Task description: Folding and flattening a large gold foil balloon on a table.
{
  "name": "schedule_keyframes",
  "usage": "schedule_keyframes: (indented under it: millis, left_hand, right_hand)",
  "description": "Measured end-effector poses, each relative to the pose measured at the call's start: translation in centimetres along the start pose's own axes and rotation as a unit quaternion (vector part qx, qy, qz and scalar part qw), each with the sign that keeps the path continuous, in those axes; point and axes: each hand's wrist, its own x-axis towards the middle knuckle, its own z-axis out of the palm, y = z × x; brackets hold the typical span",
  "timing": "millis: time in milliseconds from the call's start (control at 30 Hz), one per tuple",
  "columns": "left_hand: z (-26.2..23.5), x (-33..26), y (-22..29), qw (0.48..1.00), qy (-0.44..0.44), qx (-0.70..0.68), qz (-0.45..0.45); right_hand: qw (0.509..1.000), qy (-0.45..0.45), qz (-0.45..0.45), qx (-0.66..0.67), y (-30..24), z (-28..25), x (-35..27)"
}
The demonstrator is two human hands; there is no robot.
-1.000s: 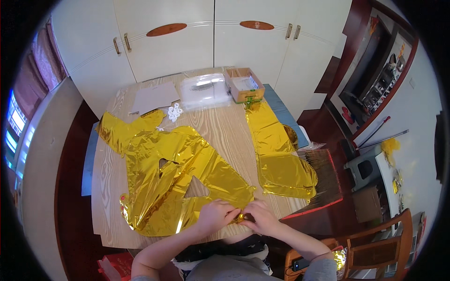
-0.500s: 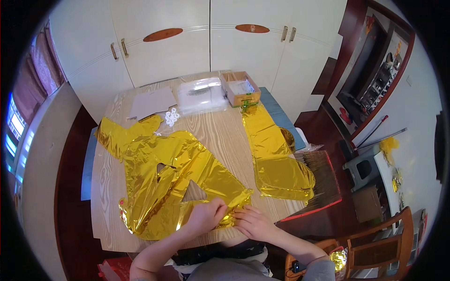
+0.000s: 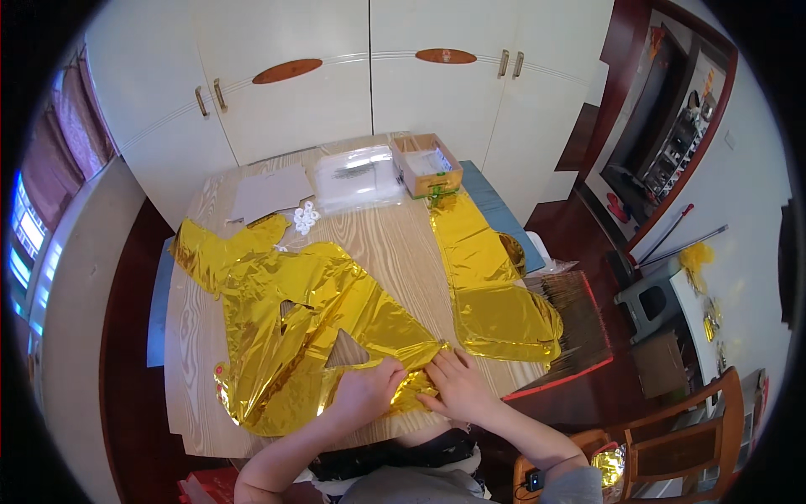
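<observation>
A large flat gold foil balloon [image 3: 285, 336], uninflated, with cut-out gaps, lies creased across the left and front of the wooden table [image 3: 386, 244]. My left hand [image 3: 367, 392] is closed on its front edge, thumb and fingers pinching the foil. Just to the right, my right hand [image 3: 457, 386] lies over the balloon's right corner, fingers stretched forward and thumb apart, touching the foil. A second flat gold foil balloon [image 3: 504, 315] runs down the table's right side, its lower end by the edge.
At the back are grey card sheets [image 3: 270, 193], clear plastic bags [image 3: 357, 176], several small white rolls [image 3: 306, 217] and an open cardboard box [image 3: 430, 168]. A wooden chair [image 3: 672, 441] stands at front right, and a red-edged, dark bristly mat [image 3: 571, 319] lies beyond the table's right edge.
My right hand has moved slightly forward and its fingers have stretched out over the foil corner. The left hand stays pinched on the balloon's edge. The whole view has shifted slightly.
</observation>
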Motion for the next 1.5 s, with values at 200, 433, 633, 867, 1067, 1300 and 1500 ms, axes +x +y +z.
schedule_keyframes:
  millis: [200, 433, 633, 867, 1067, 1300, 1500]
  left_hand:
    - [-1.1, 0.4, -0.8, 0.997, 0.064, -0.025, -0.035]
    - [-3.5, 1.8, -2.2, 0.989, 0.084, -0.069, -0.097]
    - [-4.0, 1.8, -2.0, 0.987, 0.108, -0.078, -0.093]
    - [-5.1, 1.5, -0.3, 0.992, 0.124, -0.026, -0.016]
    - [-5.4, 1.7, -1.4, 0.983, 0.177, -0.028, -0.029]
    - [-7.9, 3.2, -5.0, 0.965, 0.225, -0.096, -0.097]
    - [-10.6, 3.5, -4.2, 0.957, 0.24, -0.114, -0.118]
  right_hand:
    - [0.999, -0.005, 0.022, -0.045, -0.2, -0.6, 0.2]
    - [0.999, -0.032, -0.029, -0.025, 0.0, 0.4, 1.8]
    - [0.998, -0.021, -0.064, 0.006, 1.3, 2.2, 4.8]
    - [0.996, -0.04, -0.077, -0.001, 2.6, 2.1, 6.8]
    - [0.992, -0.078, -0.077, 0.067, 2.1, 1.7, 9.1]
    - [0.995, -0.036, -0.096, 0.014, 2.5, 3.4, 9.6]
    - [0.993, -0.023, -0.116, 0.026, 2.4, 4.2, 11.5]
